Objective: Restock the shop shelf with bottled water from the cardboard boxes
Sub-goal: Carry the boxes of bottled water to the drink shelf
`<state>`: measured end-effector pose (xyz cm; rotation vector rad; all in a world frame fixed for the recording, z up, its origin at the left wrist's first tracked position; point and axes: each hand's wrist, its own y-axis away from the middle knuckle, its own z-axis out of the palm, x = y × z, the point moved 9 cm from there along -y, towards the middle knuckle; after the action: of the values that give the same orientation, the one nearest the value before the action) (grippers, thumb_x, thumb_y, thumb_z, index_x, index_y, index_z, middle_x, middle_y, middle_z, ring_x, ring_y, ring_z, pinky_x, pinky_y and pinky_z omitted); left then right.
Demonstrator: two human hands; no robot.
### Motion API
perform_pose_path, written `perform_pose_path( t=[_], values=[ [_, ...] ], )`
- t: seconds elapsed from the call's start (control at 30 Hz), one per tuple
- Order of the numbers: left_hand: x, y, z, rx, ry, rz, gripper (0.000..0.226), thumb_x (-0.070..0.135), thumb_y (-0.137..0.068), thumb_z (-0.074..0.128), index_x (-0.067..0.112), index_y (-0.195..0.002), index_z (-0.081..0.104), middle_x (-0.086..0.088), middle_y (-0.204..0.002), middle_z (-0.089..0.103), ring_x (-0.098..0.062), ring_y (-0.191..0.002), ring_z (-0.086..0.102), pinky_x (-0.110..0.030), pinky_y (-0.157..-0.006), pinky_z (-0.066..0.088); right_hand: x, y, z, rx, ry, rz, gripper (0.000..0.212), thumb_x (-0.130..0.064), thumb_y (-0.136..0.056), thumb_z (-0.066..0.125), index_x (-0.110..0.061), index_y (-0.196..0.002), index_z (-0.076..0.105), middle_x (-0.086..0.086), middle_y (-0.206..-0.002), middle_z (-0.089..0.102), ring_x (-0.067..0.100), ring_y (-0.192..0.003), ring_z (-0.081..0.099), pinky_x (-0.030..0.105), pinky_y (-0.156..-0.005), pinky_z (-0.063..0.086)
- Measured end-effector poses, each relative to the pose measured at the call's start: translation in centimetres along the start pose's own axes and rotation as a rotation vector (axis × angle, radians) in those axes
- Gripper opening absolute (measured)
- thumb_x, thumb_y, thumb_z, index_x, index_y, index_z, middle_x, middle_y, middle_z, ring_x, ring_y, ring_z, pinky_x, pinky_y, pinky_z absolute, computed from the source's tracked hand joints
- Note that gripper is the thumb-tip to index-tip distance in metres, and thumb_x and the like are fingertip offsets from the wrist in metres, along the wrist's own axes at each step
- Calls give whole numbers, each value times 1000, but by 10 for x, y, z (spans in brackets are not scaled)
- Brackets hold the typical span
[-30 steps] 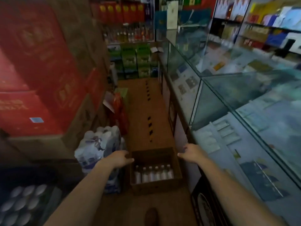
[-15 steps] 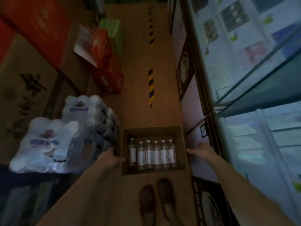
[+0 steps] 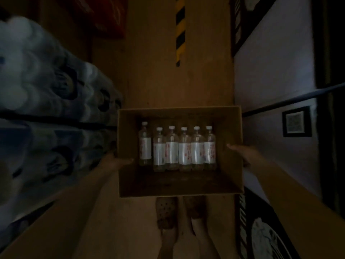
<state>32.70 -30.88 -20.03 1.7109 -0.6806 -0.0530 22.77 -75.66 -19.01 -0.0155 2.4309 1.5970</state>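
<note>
Dim shop aisle, brown floor (image 3: 164,86) with yellow-black hazard stripe (image 3: 180,30). Far left: shrink-wrapped white-capped bottle packs (image 3: 46,94). Left hand (image 3: 113,162) grips left wall of open brown cardboard box (image 3: 179,186), thumb over rim. Inside box: six clear labelled water bottles (image 3: 177,148), side by side, caps pointing away. Right hand (image 3: 240,151) holds right wall, fingers curled on rim. Box between both hands, equally near; arms stretched forward-down. Glass counter front (image 3: 270,75) right.

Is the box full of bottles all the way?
No, the cardboard box holds only one row of six bottles, with bare floor around them.
</note>
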Motion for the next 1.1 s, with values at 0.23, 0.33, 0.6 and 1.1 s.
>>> perform_pose_path(
  t=[0.23,0.33,0.6,1.1],
  values=[
    [-5,-26,-1,328,-178,-114,45,13,-86,67,-7,-123,54,-25,-124,57,-42,-111,57,-45,-91,48,-1,-39,1,333,239,-104,55,-26,-82,63,11,-122,56,28,-125,57,44,-117,54,51,-99,45],
    [8,-16,-3,354,-419,-37,22,12,-90,56,-9,-98,61,-31,-112,60,-43,-103,58,-39,-75,45,-4,-38,-2,346,312,-125,51,-23,-86,62,12,-123,55,29,-125,57,44,-116,55,50,-98,45],
    [24,25,-11,260,-470,44,25,12,-87,60,-12,-86,64,-22,-85,63,-33,-87,63,-34,-67,45,-12,-1,-20,325,358,-137,51,-25,-85,68,10,-121,57,30,-120,59,44,-110,58,47,-90,49],
    [100,295,-108,231,-534,175,15,18,-85,59,5,-90,63,-10,-88,60,-26,-90,63,-27,-67,47,-113,299,-118,341,558,-374,18,-15,-83,69,-1,-92,60,14,-77,57,29,-66,54,30,-54,40]
  ],
)
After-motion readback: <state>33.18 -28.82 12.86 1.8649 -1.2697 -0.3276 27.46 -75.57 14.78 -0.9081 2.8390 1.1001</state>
